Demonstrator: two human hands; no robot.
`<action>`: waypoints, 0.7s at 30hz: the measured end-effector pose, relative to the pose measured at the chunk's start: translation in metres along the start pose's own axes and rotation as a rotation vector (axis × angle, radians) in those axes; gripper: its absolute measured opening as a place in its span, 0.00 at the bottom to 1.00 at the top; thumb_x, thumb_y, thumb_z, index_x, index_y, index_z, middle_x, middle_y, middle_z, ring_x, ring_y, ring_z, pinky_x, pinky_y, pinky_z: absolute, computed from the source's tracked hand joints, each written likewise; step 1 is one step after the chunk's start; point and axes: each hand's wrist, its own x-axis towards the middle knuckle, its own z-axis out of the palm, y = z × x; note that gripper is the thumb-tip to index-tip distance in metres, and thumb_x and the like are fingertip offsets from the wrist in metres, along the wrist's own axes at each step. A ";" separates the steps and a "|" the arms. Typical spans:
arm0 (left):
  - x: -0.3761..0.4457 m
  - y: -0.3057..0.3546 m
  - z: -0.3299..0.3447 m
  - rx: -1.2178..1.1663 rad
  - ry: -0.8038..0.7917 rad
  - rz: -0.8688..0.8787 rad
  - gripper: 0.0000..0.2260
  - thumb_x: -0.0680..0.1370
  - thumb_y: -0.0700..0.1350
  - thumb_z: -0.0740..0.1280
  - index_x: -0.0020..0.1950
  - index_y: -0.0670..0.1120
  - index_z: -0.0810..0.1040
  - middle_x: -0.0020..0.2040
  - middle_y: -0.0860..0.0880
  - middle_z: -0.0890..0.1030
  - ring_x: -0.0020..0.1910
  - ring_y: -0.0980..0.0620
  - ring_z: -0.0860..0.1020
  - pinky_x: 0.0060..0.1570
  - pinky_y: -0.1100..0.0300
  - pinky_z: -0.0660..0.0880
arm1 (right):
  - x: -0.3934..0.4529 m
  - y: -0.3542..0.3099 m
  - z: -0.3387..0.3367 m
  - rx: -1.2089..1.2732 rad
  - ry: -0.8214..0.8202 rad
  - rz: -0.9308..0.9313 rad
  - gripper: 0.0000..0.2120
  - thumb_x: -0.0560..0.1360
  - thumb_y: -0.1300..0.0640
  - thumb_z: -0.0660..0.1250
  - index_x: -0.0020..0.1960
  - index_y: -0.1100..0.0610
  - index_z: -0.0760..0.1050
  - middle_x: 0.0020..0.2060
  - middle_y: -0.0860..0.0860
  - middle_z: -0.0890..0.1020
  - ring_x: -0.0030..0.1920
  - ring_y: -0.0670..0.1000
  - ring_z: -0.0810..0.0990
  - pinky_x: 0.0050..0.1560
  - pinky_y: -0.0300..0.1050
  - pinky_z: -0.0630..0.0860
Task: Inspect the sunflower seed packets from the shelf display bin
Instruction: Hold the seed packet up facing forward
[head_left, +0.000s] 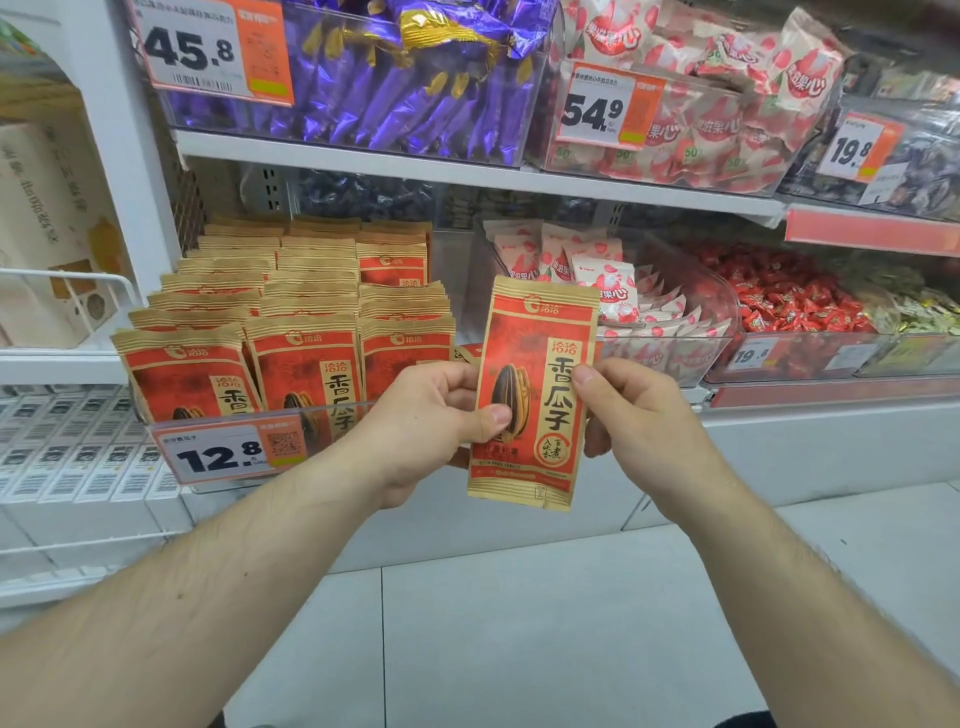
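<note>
I hold one sunflower seed packet (540, 364) upright in front of the shelf, red and kraft-brown with a printed seed and large characters facing me. My left hand (426, 421) grips its left edge with the thumb across the seed picture. My right hand (639, 415) pinches its right edge. To the left, the clear display bin (249, 415) holds several rows of identical packets (301, 322) standing upright, with a 12.8 price tag (223, 454) on its front.
Bins of pink-and-white snack packs (613, 291) and red wrapped candies (795, 296) stand to the right. The upper shelf carries purple wrappers (415, 78) and more pink packs (701, 104). A white wire rack (78, 291) with boxes is at left. Grey floor tiles lie below.
</note>
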 end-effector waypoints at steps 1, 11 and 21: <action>0.000 0.000 0.000 0.001 0.000 -0.001 0.09 0.78 0.34 0.67 0.50 0.47 0.81 0.46 0.45 0.86 0.46 0.46 0.85 0.40 0.53 0.79 | 0.000 -0.001 -0.001 -0.004 -0.005 -0.001 0.13 0.82 0.54 0.60 0.43 0.56 0.78 0.28 0.42 0.81 0.26 0.40 0.74 0.30 0.35 0.72; 0.002 -0.001 0.001 -0.067 0.033 -0.033 0.07 0.79 0.37 0.67 0.54 0.45 0.81 0.47 0.45 0.86 0.45 0.47 0.84 0.41 0.54 0.81 | -0.007 -0.001 -0.002 -0.054 -0.074 -0.002 0.12 0.81 0.52 0.61 0.43 0.56 0.79 0.30 0.45 0.83 0.27 0.41 0.77 0.30 0.35 0.73; 0.007 -0.006 0.004 -0.168 0.160 -0.031 0.09 0.78 0.36 0.67 0.55 0.45 0.72 0.50 0.45 0.85 0.46 0.47 0.84 0.43 0.49 0.80 | -0.013 0.000 0.003 -0.004 -0.099 -0.052 0.06 0.75 0.57 0.72 0.50 0.51 0.78 0.29 0.55 0.80 0.28 0.46 0.75 0.34 0.42 0.73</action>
